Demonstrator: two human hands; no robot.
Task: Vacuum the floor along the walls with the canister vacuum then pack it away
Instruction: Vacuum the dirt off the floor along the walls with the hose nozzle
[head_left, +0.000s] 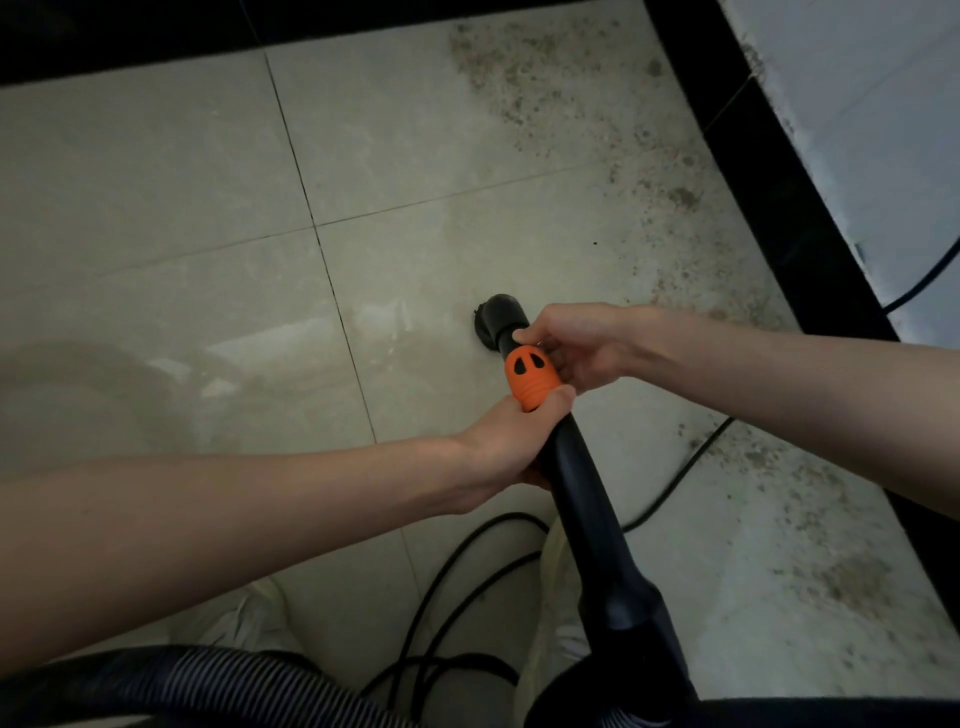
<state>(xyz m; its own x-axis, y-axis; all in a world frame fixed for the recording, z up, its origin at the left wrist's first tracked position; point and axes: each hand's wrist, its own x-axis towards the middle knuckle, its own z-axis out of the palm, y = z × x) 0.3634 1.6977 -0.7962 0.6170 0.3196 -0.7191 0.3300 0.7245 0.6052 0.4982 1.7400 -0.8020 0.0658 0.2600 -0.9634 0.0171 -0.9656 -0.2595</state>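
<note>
Beneath you the tiled floor (208, 182) fills the view, pale and glossy to the left, speckled with gritty dirt (545, 88) along the right side where it meets a black skirting (779, 208) and a pale wall (883, 130) above it. A second dark skirting runs across the top edge. Your two bare forearms reach in from left and right and meet near the middle. From the lower right the black wand (587, 499) of the vacuum rises toward the centre, tilted away from you, widening into a thicker handle section near the bottom edge. A ribbed hose (234, 680) curves across the bottom left corner. A black cord (467, 582) loops on the floor below your arms, and one run of it trails off to the right toward the skirting; another piece of cord lies against the wall at the far right. Your left hand (509, 452) is wrapped around the wand just below the orange collar (532, 382), thumb lying against the collar's ribbed lower end, so that grip is clamped on the wand. Your right hand (576, 348) pinches the black tube just above the collar, fingers curled behind it. Beyond your fingers a short black nozzle (493, 322) ends the wand close over the floor; whether it touches the tile cannot be told.
</note>
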